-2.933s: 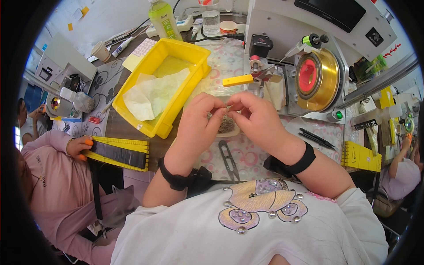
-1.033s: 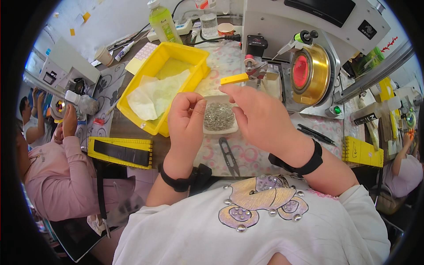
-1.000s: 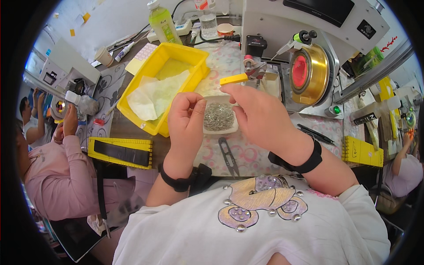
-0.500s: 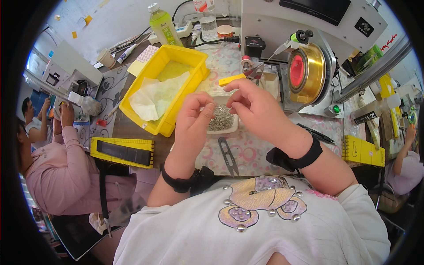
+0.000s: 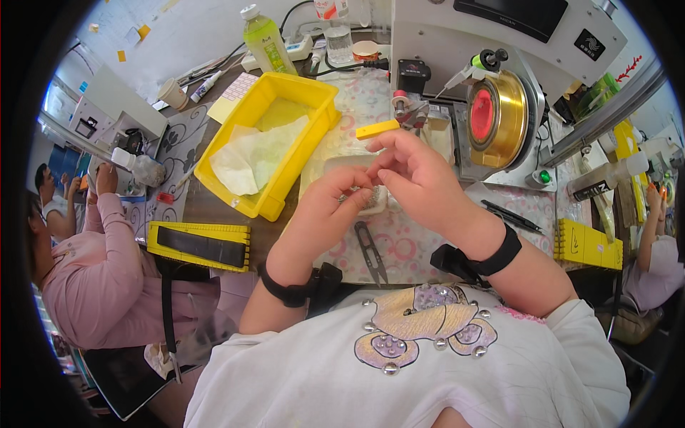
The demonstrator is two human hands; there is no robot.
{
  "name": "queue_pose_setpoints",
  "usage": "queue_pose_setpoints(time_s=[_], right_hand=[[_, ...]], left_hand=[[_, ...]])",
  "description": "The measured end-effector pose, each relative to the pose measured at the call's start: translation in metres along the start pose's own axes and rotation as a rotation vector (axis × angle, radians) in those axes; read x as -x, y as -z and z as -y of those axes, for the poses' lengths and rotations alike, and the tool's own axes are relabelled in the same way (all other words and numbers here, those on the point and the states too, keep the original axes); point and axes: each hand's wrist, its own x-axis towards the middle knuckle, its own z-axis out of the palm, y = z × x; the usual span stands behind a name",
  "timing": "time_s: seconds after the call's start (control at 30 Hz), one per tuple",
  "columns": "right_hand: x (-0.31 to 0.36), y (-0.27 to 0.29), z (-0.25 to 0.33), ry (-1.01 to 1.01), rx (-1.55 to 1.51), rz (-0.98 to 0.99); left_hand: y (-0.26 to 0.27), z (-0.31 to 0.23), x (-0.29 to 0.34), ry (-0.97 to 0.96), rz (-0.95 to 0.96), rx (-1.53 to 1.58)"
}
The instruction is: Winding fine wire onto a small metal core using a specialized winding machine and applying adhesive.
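Observation:
My left hand [image 5: 330, 212] is closed, thumb and fingertips pressed together over a small white container [image 5: 374, 207]. Close beside it, my right hand [image 5: 421, 175] is also closed, its curled fingers nearly meeting the left fingertips. Anything pinched in either hand is too small or hidden to make out. Small silvery metal pieces [image 5: 379, 192] show in the container, mostly covered by my hands. A pair of thread snips [image 5: 370, 253] lies on the patterned table cover [image 5: 414, 242], towards me, untouched.
Left of my hands is a yellow bin [image 5: 273, 203] with white sheets [image 5: 246, 160] inside. A white machine [image 5: 457, 50] with a gold spool [image 5: 514, 121] stands behind right; a yellow block [image 5: 377, 129] is just beyond my fingers. Dark tweezers [image 5: 512, 216] lie right. Other people sit on both sides.
My left hand has shifted right and slightly towards me, over the container, covering more of the metal pieces. The right hand stays almost in place, its fingers a little more curled together.

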Motion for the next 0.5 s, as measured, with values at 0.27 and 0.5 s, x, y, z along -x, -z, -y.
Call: queue_pose_setpoints(time_s=[0.27,0.5], right_hand=[[0.001,0.002,0.003,-0.033,0.021,-0.024],[0.002,0.007,0.006,-0.053,0.093,-0.076]], left_hand=[[0.000,0.001,0.000,0.043,-0.084,-0.099],[0.003,0.009,-0.001,0.037,-0.200,-0.168]])
